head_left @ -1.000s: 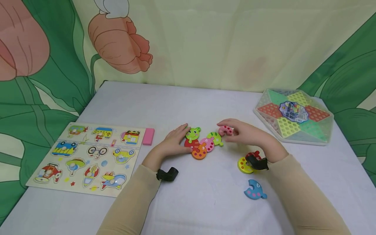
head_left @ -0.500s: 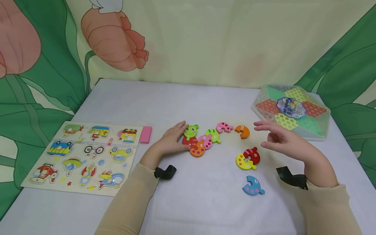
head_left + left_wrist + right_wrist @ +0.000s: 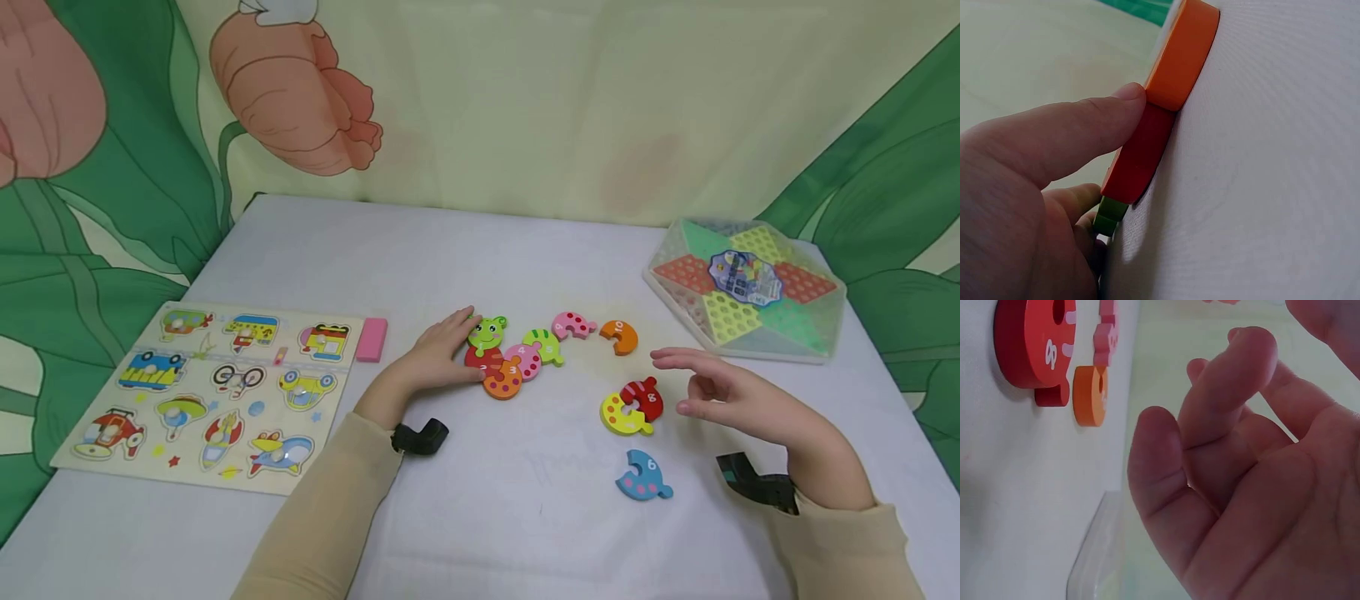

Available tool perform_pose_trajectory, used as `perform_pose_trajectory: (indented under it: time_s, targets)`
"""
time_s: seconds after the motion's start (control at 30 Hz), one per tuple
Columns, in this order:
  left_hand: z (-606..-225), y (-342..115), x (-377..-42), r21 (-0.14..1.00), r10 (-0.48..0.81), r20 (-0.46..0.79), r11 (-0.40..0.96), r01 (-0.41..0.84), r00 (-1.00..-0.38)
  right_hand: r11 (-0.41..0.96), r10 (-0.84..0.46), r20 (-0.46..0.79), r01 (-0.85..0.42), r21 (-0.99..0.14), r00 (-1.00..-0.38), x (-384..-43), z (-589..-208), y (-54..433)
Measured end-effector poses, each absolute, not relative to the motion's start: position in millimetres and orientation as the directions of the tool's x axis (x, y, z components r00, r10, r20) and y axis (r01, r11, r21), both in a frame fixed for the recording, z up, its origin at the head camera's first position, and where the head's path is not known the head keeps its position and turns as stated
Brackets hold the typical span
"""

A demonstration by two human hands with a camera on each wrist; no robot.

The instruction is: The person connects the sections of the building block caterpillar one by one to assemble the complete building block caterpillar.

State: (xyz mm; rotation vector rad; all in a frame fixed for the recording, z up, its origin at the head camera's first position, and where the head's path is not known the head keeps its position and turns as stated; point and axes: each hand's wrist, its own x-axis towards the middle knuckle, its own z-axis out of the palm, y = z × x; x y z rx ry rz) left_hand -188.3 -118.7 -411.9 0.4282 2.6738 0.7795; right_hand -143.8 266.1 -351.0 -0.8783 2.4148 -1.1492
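Note:
My left hand (image 3: 431, 354) rests beside the joined caterpillar puzzle pieces. Its thumb touches the red piece (image 3: 1141, 147), and its extended fingers lie by the green caterpillar head (image 3: 488, 332). An orange piece (image 3: 502, 380), a pink piece (image 3: 527, 362) and a green striped piece (image 3: 543, 345) continue the chain. My right hand (image 3: 738, 402) holds nothing and hovers right of the loose pieces, fingers relaxed. Nearest to it are a red piece numbered 8 (image 3: 650, 402), joined to a yellow piece (image 3: 621, 417), and an orange piece numbered 10 (image 3: 619, 337).
A pink dotted piece (image 3: 572, 325) sits behind the chain, and a blue piece numbered 6 (image 3: 645, 477) lies nearer me. At left are a vehicle puzzle board (image 3: 247, 421) and a pink block (image 3: 372, 340). A clear hexagonal game box (image 3: 806, 327) stands at back right.
My right hand has left the pink dotted piece, moving right and then slightly toward me, uncovering the orange, red and yellow pieces. The left hand has stayed at the caterpillar chain.

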Motion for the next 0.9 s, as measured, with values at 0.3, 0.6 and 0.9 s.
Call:
perform_pose_trajectory:
  time_s: [0.3, 0.6, 0.9]
  targets:
    - [-413, -120, -184, 0.569, 0.352, -0.217, 0.803, 0.176, -0.911, 0.536, -0.651, -0.139, -0.323, -0.78, -0.746, -146, -354, 265]
    - [-414, -115, -187, 0.568, 0.362, -0.211, 0.801, 0.188, -0.908, 0.552, -0.681, -0.256, -0.251, -0.795, -0.686, -145, -357, 269]
    - [-414, -120, -186, 0.562, 0.367, -0.217, 0.805, 0.192, -0.905, 0.504, -0.763, -0.306, -0.228, -0.833, -0.569, -143, -368, 258]
